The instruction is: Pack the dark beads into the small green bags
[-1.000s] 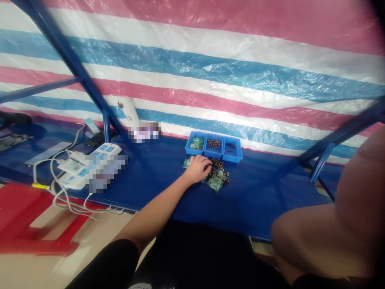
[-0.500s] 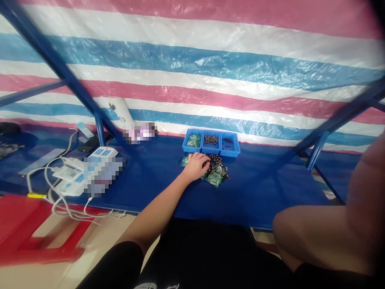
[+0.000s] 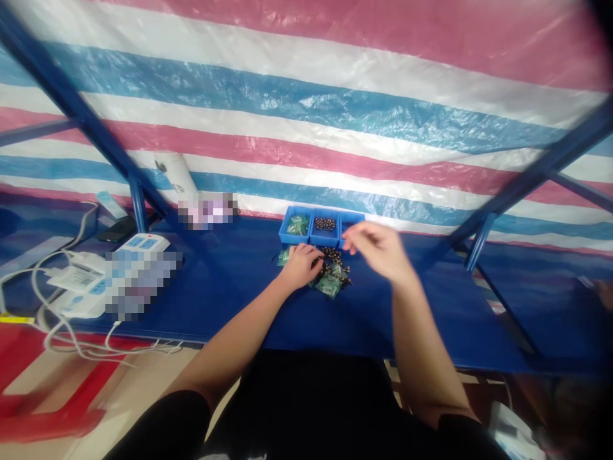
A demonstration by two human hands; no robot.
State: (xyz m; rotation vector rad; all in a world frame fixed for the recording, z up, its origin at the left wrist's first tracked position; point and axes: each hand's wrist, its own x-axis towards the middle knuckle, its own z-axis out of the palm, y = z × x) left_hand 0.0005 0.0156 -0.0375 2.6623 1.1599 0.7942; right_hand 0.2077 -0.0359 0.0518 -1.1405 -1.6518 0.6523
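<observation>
My left hand [image 3: 301,266] rests at the left side of a mixed pile on the blue table, fingers loosely bent and a little apart. The pile holds small dark parts with brassy bits [image 3: 332,255] and small green packets [image 3: 331,281]. My right hand [image 3: 376,248] hovers above the table, right of the pile and in front of the right blue bin [image 3: 353,220], which it partly covers. Its fingertips are pinched together; whatever is between them is too small and blurred to make out. The left bin [image 3: 289,239] contains green packets; the middle bin [image 3: 325,240] contains brassy-dark parts.
A white power strip [image 3: 86,302] with chargers and cables lies on the left, beside a blurred-out item. A white cylinder [image 3: 178,176] leans at the back against the striped sheet [image 3: 306,140]. Blue metal braces [image 3: 507,198] slant down on both sides. A red stool [image 3: 71,409] stands lower left.
My right hand has come in from the right edge to the bins. My left hand stays on the pile. The view has shifted slightly to the right.
</observation>
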